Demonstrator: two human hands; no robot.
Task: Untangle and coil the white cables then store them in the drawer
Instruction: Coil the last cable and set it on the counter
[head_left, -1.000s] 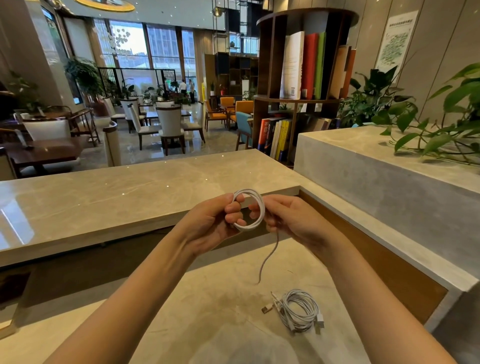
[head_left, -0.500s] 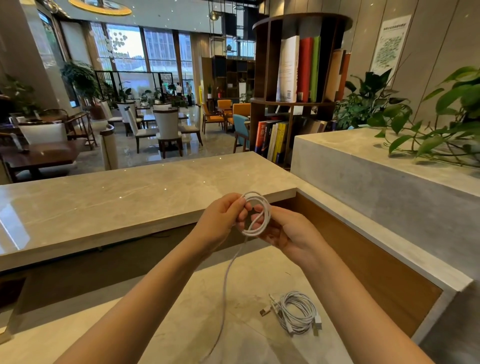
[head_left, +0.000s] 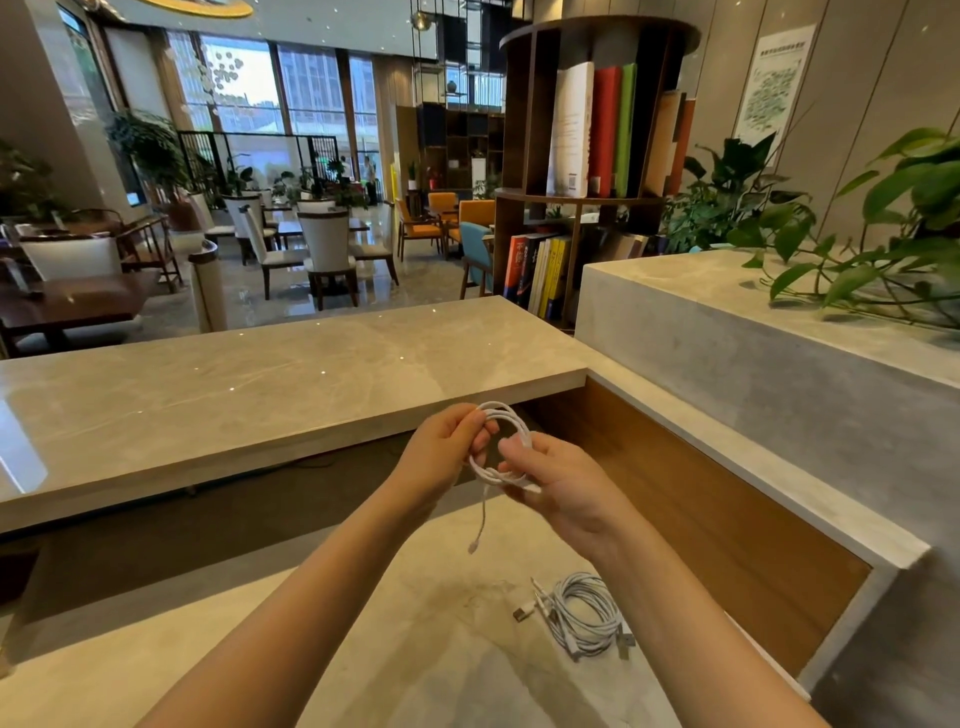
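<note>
A white cable (head_left: 511, 423) is wound into a small coil held in the air above the lower desk. My left hand (head_left: 441, 452) pinches the coil's upper left side. My right hand (head_left: 556, 478) grips its lower right side, thumb across the loops. A short free end with a plug (head_left: 475, 545) hangs down from the coil. A second bundle of coiled white cables (head_left: 582, 613) lies on the lower desk (head_left: 363, 649), below my right forearm. No drawer is in view.
A raised marble counter (head_left: 260, 384) runs across in front of the desk. A wooden panel (head_left: 701, 509) and a grey stone ledge (head_left: 779, 364) with potted plants (head_left: 893, 249) close off the right side. A bookshelf (head_left: 587, 166) stands behind.
The long dangling tail has been wound into the coil; only a short end with the plug hangs now. My hands stay on the coil at about the same height.
</note>
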